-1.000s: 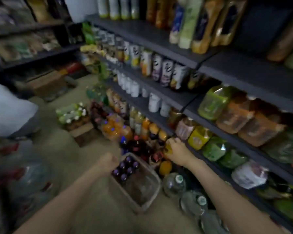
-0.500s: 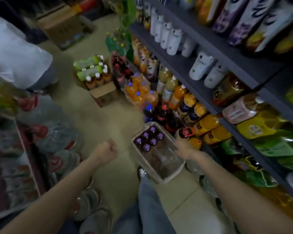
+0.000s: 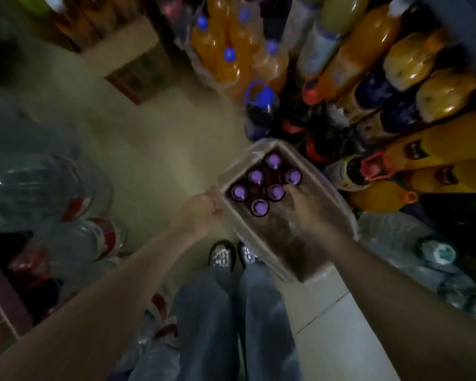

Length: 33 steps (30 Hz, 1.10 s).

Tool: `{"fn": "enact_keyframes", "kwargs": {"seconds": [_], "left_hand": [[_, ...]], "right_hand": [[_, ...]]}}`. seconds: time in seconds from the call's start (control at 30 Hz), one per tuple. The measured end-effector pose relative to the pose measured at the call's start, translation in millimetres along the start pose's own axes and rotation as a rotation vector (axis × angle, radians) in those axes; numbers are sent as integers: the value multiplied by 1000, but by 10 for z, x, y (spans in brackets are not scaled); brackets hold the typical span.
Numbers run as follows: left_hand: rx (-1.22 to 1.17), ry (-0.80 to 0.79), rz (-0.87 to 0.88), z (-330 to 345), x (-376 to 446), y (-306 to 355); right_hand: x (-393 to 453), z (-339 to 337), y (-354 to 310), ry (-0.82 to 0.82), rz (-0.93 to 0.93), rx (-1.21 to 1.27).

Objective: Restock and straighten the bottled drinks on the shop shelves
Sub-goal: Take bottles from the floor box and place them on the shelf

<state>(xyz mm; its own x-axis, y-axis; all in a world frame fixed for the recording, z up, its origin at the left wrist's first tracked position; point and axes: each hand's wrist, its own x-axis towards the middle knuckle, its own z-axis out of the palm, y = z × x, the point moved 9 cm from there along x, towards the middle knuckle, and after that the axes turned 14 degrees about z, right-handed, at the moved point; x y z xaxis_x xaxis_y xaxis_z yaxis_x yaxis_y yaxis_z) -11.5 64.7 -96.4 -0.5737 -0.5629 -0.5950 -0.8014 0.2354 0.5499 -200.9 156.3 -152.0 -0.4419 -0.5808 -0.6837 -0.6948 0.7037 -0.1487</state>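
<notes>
A shallow tray [image 3: 291, 259] wrapped in clear plastic sits on the floor [image 3: 154, 149], one long side running just beside the bottles along the shelf foot. Six purple-capped bottles [image 3: 260, 188] stand upright, bunched in the tray's far end; the near end of the tray holds none. To the tray's left the floor lies open in a pale strip running away from the person, narrowed on its far left by stacked water packs [image 3: 39, 193] and at its far end by a carton [image 3: 138, 70]. To the right there is little room: orange bottles [image 3: 437, 149] and dark ones lie and stand close against the tray's far corner, and clear bottles [image 3: 437, 259] crowd its near right side.

The left hand [image 3: 201, 213] is at the tray's left rim, fingers curled at the plastic edge (whether it truly grips the wrap is too blurred to tell). The right hand [image 3: 311, 213] reaches down inside the tray from the near side, fingers pointing at the nearest caps and touching the cluster; blur hides whether they close round a bottle. Both forearms stretch forward and down. The person's shoes [image 3: 231, 255] stand just at the tray's near left side.
</notes>
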Motion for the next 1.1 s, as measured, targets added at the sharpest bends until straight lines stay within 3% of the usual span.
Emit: {"fn": "enact_keyframes", "kwargs": {"seconds": [0.2,0.37,0.5,0.67,0.77,0.87,0.93,1.0,1.1], "left_hand": [[-113,32,-27,515,497,-665],[-120,-14,-68,730,526,-950],[-178,-2,-94,693,660,-755],[-397,-259,171,840,830,211],[-493,-305,287,907,919,662],[-646,-83,263,742,994,738],[-606,54,178,594,1000,482],[-583,123,58,482,938,148],[-658,119,-62,499,885,-233]], "right_hand": [[1058,951,-38,9,-13,-146],[1166,994,51,121,23,-169],[876,546,164,49,37,-30],[448,-591,11,16,-211,-14],[257,-1158,-111,3,-294,162],[248,-1280,-136,-119,-229,636],[401,-1047,6,-182,-105,914],[639,-524,269,-174,29,782],[684,410,550,-163,32,187]]}}
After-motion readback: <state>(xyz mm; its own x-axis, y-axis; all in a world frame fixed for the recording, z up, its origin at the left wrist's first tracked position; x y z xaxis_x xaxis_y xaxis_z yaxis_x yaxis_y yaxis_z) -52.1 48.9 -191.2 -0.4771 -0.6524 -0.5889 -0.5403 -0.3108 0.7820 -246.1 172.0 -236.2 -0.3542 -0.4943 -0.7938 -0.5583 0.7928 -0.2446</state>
